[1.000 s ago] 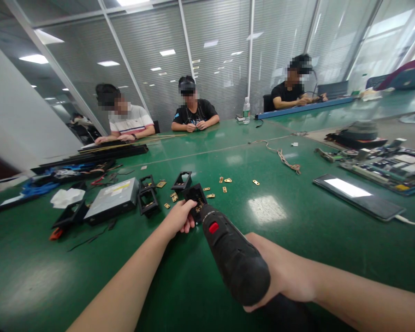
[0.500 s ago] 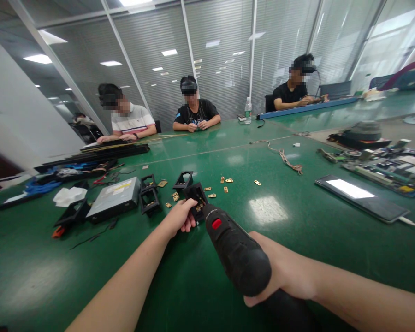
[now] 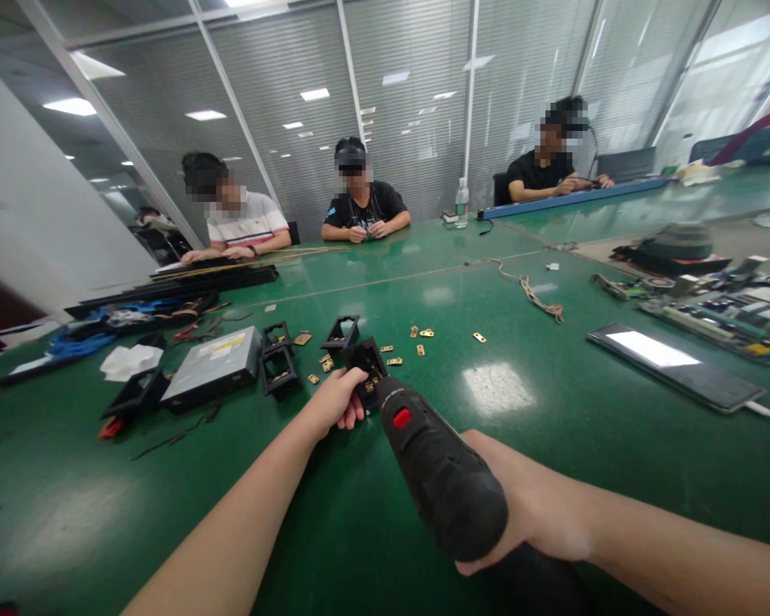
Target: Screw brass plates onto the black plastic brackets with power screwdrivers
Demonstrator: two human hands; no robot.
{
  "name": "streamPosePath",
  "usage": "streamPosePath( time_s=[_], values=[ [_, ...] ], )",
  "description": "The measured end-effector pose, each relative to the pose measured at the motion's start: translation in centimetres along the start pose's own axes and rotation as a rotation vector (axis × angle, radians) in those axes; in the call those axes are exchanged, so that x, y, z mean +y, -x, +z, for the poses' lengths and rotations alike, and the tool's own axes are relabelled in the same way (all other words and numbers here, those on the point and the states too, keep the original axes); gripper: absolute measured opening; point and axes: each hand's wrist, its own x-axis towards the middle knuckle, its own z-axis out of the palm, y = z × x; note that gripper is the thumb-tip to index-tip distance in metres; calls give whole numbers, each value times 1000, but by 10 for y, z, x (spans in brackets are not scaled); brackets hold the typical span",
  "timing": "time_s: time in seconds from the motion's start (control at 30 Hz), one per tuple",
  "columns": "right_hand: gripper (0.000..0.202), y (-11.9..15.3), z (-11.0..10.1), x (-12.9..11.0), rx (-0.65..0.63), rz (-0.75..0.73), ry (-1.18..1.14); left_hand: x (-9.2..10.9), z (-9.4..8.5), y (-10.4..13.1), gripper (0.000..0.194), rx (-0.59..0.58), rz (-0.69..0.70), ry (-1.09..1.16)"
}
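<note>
Inside the gripped black housing [image 3: 366,366] sit brass pieces.

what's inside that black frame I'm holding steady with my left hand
Small brass-coloured pieces show inside the black frame, held by the left hand. The power driver in the right hand covers the lower part, so its tip cannot be seen.
</note>
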Motion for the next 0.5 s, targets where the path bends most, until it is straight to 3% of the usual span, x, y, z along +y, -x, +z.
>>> streamPosePath(
  time_s=[0.5],
  values=[
    [63,-3,-3,4,-62,-31,-28,2,0,2,32,-10,10,0]
  ],
)
